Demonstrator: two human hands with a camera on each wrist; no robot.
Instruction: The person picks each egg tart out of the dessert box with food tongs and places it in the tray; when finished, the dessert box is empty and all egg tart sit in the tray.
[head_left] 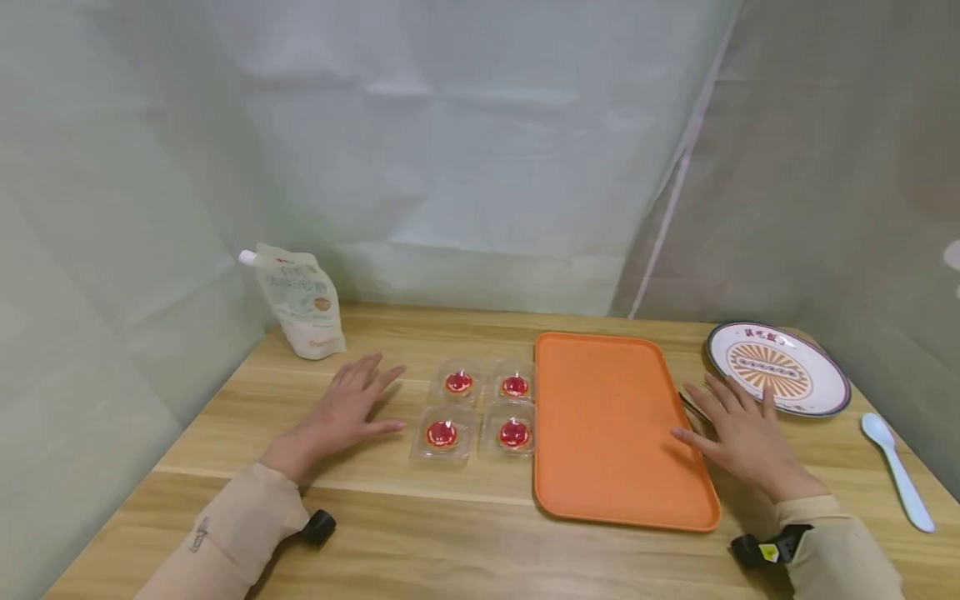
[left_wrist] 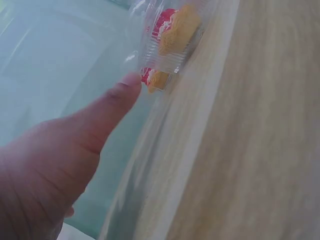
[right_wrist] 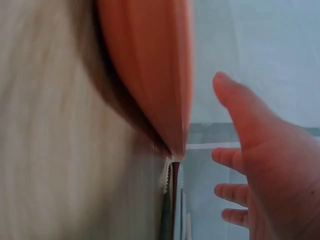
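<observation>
Orange tray [head_left: 611,433] beside four boxed tarts [head_left: 514,434]
Left hand [head_left: 341,421] near the tarts, right hand [head_left: 742,435] by the tray, both spread wide

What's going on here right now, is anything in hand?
A person has both hands out over the table and holds nothing. The left hand, fingers straight, is just left of four red-topped tarts in clear boxes. The right hand is open by the right edge of the orange tray, with a plate behind it. A pale blue spoon lies farther right; a pouch stands back left.
</observation>
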